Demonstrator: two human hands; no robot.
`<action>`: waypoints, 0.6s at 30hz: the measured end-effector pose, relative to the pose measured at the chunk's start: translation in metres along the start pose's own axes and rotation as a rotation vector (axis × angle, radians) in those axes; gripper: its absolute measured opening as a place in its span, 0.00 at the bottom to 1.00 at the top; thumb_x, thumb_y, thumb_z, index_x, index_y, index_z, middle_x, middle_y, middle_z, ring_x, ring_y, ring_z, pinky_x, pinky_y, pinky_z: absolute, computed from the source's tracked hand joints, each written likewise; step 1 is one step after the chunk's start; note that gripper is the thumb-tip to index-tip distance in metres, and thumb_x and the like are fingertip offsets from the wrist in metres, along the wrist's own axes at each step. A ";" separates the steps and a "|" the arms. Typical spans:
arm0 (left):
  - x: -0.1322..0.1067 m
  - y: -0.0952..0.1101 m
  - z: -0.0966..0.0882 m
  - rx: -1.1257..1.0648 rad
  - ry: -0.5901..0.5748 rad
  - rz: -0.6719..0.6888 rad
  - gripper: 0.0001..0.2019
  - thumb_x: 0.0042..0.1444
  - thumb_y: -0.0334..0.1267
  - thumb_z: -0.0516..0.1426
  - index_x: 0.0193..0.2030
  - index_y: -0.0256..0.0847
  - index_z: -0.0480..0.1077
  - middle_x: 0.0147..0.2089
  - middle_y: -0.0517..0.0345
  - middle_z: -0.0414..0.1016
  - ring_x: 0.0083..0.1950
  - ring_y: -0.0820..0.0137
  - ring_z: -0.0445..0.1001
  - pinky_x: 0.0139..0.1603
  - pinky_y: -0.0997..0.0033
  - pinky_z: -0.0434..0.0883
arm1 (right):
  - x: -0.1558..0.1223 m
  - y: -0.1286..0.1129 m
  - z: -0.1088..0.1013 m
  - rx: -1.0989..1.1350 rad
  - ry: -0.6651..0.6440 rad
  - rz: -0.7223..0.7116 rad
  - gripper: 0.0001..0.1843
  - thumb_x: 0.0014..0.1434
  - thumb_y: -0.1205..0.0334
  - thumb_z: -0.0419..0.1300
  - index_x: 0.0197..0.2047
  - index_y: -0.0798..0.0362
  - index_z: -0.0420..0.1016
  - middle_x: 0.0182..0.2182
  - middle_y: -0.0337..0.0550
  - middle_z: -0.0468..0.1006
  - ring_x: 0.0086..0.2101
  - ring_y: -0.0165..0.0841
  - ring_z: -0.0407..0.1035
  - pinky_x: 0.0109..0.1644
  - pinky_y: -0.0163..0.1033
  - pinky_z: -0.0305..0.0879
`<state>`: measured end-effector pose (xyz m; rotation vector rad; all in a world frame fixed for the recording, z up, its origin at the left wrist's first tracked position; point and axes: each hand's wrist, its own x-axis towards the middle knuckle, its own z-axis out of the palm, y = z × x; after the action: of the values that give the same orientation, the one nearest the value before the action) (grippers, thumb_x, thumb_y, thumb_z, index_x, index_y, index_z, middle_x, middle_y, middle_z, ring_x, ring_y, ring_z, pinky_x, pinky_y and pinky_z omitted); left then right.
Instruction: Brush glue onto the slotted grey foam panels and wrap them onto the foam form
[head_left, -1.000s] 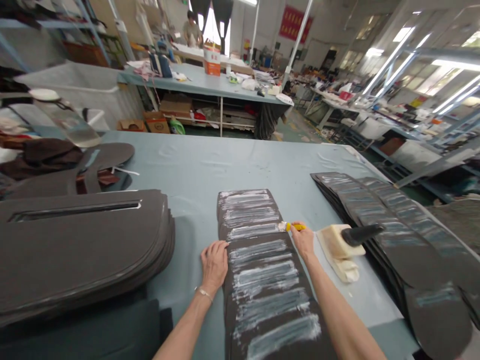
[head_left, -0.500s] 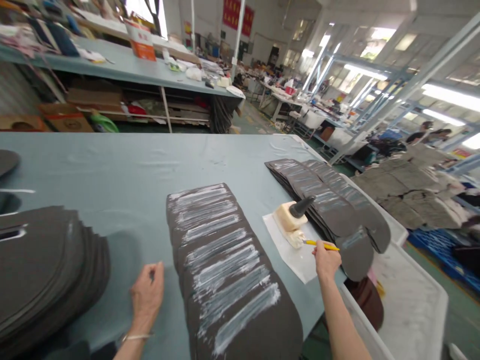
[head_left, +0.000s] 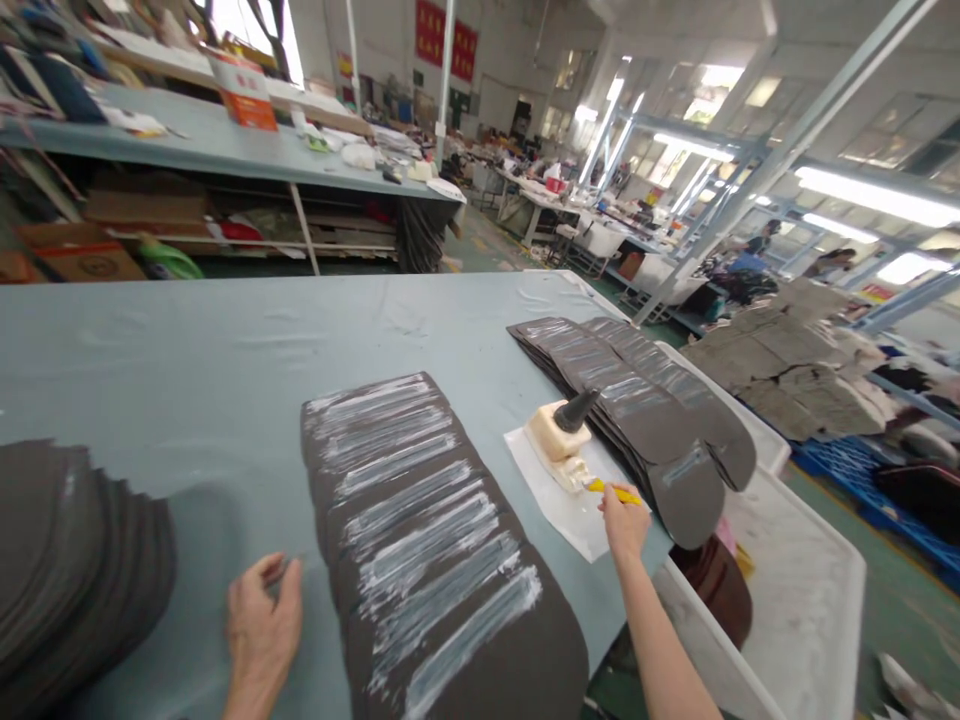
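A row of overlapping dark pieces (head_left: 420,520) streaked with white glue lies in front of me on the grey-blue table (head_left: 247,350). My right hand (head_left: 622,522) is closed on a yellow-handled brush (head_left: 611,490), its tip at the cream glue pot (head_left: 555,440), which stands on a white sheet (head_left: 562,505). My left hand (head_left: 262,630) rests on the table just left of the glued row, fingers loosely curled, holding nothing I can see.
A second fan of glued dark pieces (head_left: 645,400) lies at the right table edge. A thick stack of dark pieces (head_left: 67,570) sits at the left. A white bin (head_left: 795,610) stands beyond the right edge. Benches and people fill the background.
My right hand has carried the brush from the glued row over to the glue pot. My left hand has lifted off the row and drawn back to the left. My view swung right.
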<state>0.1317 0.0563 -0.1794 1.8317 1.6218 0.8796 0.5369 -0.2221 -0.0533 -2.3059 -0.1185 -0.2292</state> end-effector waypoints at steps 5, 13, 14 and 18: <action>-0.002 0.007 -0.004 0.039 0.009 0.096 0.14 0.55 0.47 0.48 0.40 0.41 0.68 0.41 0.52 0.70 0.47 0.61 0.68 0.51 0.58 0.64 | -0.021 -0.016 -0.006 -0.100 -0.051 -0.063 0.15 0.49 0.52 0.53 0.32 0.52 0.74 0.17 0.39 0.73 0.26 0.39 0.70 0.33 0.39 0.59; -0.001 0.048 -0.007 0.123 -0.110 0.233 0.07 0.57 0.38 0.52 0.40 0.45 0.68 0.44 0.56 0.73 0.50 0.63 0.66 0.52 0.59 0.60 | -0.139 -0.127 0.106 0.306 -0.652 -0.326 0.16 0.51 0.49 0.56 0.34 0.53 0.73 0.19 0.36 0.71 0.22 0.31 0.64 0.29 0.34 0.58; -0.001 0.051 -0.009 0.126 -0.125 0.252 0.06 0.57 0.37 0.52 0.40 0.45 0.68 0.44 0.57 0.73 0.51 0.63 0.66 0.52 0.59 0.59 | -0.156 -0.139 0.119 0.334 -0.699 -0.359 0.16 0.52 0.49 0.56 0.34 0.53 0.73 0.20 0.36 0.71 0.22 0.30 0.63 0.29 0.34 0.58; 0.002 0.053 -0.012 0.138 -0.129 0.272 0.06 0.56 0.35 0.52 0.40 0.45 0.68 0.44 0.56 0.73 0.50 0.64 0.66 0.52 0.59 0.59 | -0.202 -0.171 0.158 0.384 -0.795 -0.434 0.12 0.53 0.52 0.55 0.33 0.52 0.72 0.21 0.35 0.71 0.22 0.28 0.62 0.29 0.32 0.57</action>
<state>0.1569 0.0512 -0.1312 2.1948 1.4067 0.7582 0.3328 0.0074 -0.0765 -1.8375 -0.9751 0.4713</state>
